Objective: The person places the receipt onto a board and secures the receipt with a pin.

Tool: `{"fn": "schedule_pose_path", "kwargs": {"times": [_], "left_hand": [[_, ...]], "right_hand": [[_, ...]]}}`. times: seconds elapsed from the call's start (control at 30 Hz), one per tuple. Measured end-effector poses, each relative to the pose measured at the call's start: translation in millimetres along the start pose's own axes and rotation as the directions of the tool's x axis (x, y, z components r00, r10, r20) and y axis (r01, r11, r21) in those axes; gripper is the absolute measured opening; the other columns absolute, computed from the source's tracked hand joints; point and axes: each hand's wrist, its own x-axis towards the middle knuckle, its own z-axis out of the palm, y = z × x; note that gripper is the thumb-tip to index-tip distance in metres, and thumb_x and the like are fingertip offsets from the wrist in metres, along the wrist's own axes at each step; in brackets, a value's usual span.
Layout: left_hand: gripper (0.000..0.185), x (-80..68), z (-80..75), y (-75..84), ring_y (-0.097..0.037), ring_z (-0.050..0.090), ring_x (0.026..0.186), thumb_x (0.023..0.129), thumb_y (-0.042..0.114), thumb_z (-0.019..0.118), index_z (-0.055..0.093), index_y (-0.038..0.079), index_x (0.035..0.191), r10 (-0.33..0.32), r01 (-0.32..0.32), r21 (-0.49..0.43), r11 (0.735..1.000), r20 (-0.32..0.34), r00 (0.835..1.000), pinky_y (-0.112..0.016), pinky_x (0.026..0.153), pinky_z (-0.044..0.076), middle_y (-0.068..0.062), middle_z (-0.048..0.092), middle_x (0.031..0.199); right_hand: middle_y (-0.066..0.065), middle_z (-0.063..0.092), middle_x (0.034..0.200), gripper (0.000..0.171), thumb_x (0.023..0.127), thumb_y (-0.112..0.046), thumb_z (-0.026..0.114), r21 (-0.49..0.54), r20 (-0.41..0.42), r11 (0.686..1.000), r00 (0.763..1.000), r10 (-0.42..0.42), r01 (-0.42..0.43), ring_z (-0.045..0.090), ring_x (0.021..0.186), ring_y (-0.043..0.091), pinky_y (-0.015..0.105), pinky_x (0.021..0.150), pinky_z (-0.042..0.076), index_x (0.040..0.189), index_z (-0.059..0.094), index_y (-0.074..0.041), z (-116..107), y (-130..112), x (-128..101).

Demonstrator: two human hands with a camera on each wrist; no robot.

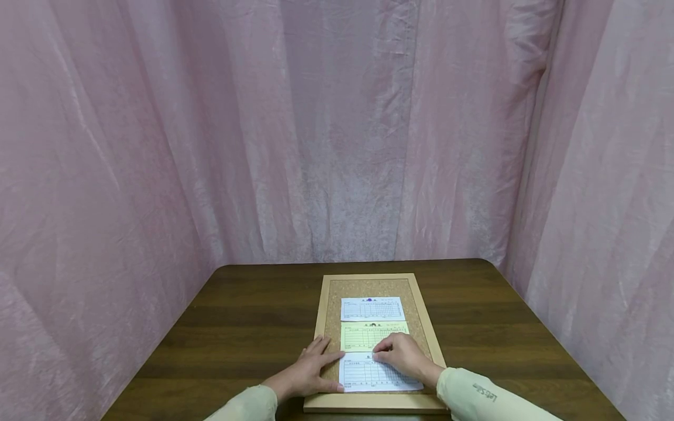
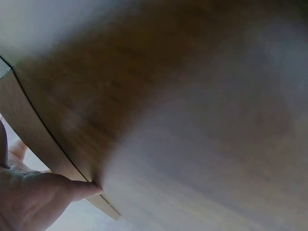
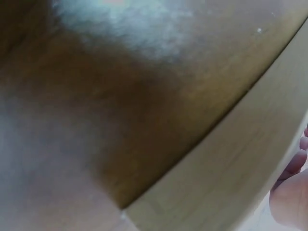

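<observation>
Where hands (image 1: 310, 371) rest, slip (image 1: 376, 374) crosswise.

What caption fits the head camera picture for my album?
Two hands, left hand and right hand, rest on the nearest white paper on a cork board on a table.

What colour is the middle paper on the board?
The middle paper is pale yellow, seen best in the head view.

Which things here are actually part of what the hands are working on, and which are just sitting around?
In hand:
left hand
right hand
near white form
cork board

Lying about:
yellow form
far white form
wooden table
pink curtain
</observation>
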Motion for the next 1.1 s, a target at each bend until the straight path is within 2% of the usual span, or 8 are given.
{"fn": "schedule_pose_path", "kwargs": {"times": [0.33,0.63,0.87,1.1], "left_hand": [[0.076,-1.1,0.5,0.1,-0.048,0.011,0.146,0.08,0.052,0.078,0.056,0.017,0.143,0.014,-0.014,0.013,1.0,-0.013,1.0,-0.072,0.108,0.017,-0.026,0.023,0.158],[0.075,-0.5,0.3,0.5,-0.048,0.011,0.146,0.08,0.051,0.079,0.056,0.017,0.142,0.014,-0.014,0.02,1.0,-0.019,1.0,-0.072,0.107,0.017,-0.026,0.024,0.158],[0.076,-0.8,2.7,0.1,-0.048,0.011,0.146,0.079,0.053,0.079,0.057,0.017,0.142,0.015,-0.015,0.024,1.0,-0.03,0.999,-0.071,0.108,0.017,-0.026,0.024,0.158],[0.075,-1.9,1.9,0.8,-0.048,0.012,0.146,0.079,0.051,0.079,0.057,0.017,0.142,0.012,-0.011,0.026,1.0,-0.027,1.0,-0.071,0.108,0.017,-0.026,0.024,0.158]], "right_hand": [[-0.008,0.07,0.084,0.004,0.082,-0.017,0.081,0.006,0.007,1.0,1.0,0.011,-0.011,0.062,0.083,0.012,0.035,0.077,0.05,0.084,0.08,-0.014,-1.1,-3.5,0.0],[-0.006,0.073,0.08,0.005,0.081,-0.014,0.082,0.019,0.025,0.999,0.999,0.033,-0.033,0.061,0.077,0.008,0.031,0.071,0.05,0.082,0.08,-0.01,-3.7,-7.9,1.6],[-0.007,0.069,0.079,0.006,0.082,-0.013,0.08,0.039,0.042,0.999,0.999,0.014,-0.016,0.056,0.072,0.008,0.027,0.065,0.046,0.087,0.079,-0.01,-4.0,-5.2,-0.4],[-0.007,0.066,0.083,0.01,0.082,-0.015,0.079,0.079,0.043,0.996,0.999,0.028,-0.031,0.055,0.076,0.011,0.027,0.067,0.044,0.091,0.078,-0.01,-3.4,-2.5,-1.0]]}}
